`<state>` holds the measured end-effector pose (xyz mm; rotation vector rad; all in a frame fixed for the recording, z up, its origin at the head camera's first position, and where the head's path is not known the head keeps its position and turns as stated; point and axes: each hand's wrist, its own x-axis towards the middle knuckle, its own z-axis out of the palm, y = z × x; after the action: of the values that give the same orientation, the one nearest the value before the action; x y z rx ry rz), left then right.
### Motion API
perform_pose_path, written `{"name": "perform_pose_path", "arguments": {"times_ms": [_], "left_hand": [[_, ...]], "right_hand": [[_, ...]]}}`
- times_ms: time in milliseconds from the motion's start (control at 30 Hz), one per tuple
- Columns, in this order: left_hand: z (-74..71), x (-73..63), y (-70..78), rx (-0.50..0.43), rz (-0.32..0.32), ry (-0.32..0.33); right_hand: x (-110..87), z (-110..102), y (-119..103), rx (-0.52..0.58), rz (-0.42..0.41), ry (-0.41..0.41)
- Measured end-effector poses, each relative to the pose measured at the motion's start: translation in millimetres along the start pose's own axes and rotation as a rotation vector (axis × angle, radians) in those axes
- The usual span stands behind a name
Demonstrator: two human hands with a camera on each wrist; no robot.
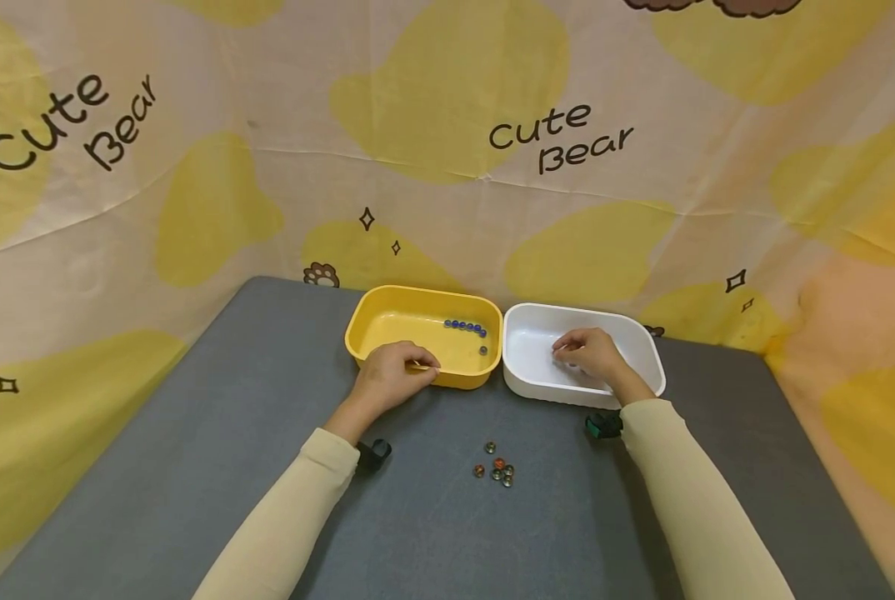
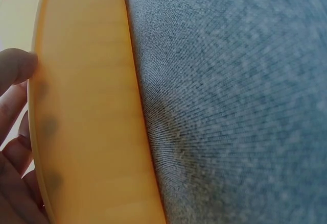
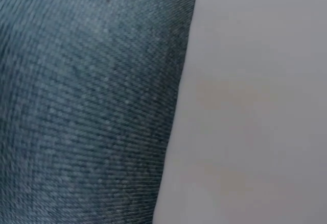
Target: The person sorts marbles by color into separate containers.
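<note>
My left hand [image 1: 397, 377] is at the near wall of a yellow plastic tub [image 1: 365, 333]. In the left wrist view its thumb [image 2: 19, 65] lies at the rim, with the other fingers curled behind it inside the tub, holding the wall. Several blue marbles [image 1: 462, 326] lie in a line along the tub's far right part. My right hand [image 1: 592, 353] reaches down into a white tub [image 1: 526, 367], fingers bent and close together. Whether a marble is between them is hidden. The right wrist view shows only the white tub's outer wall [image 3: 250, 122] and grey cloth.
Several orange and greenish marbles [image 1: 498, 472] lie loosely grouped on the grey table [image 1: 417, 533], in front of the tubs. The two tubs stand side by side near the table's back edge. A printed fabric backdrop [image 1: 447, 217] hangs behind and around the table.
</note>
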<state>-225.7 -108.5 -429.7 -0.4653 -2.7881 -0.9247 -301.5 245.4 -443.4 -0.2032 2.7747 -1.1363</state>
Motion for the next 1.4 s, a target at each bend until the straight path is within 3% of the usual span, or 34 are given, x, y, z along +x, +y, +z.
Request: {"name": "perform_pose_path", "arguments": {"times_ms": [400,800,1100,1400], "left_hand": [[-0.1,0.2,-1.1,-0.006,0.001,0.000],[-1.8,-0.1,2.5,-0.006,-0.016,-0.017],[-1.9,0.1,2.5,-0.008,-0.017,-0.013],[-1.9,-0.2,1.1,-0.010,-0.006,-0.011]], "right_hand": [[2.1,2.6,0.9,-0.034,0.031,-0.032],[-7.9,-7.3,-6.3,-0.053,-0.019,-0.021],[-33.4,-14.7,-26.2,-0.063,-0.149,0.039],[-69.3,-14.6,-47.7,0.016,-0.214,0.088]]}}
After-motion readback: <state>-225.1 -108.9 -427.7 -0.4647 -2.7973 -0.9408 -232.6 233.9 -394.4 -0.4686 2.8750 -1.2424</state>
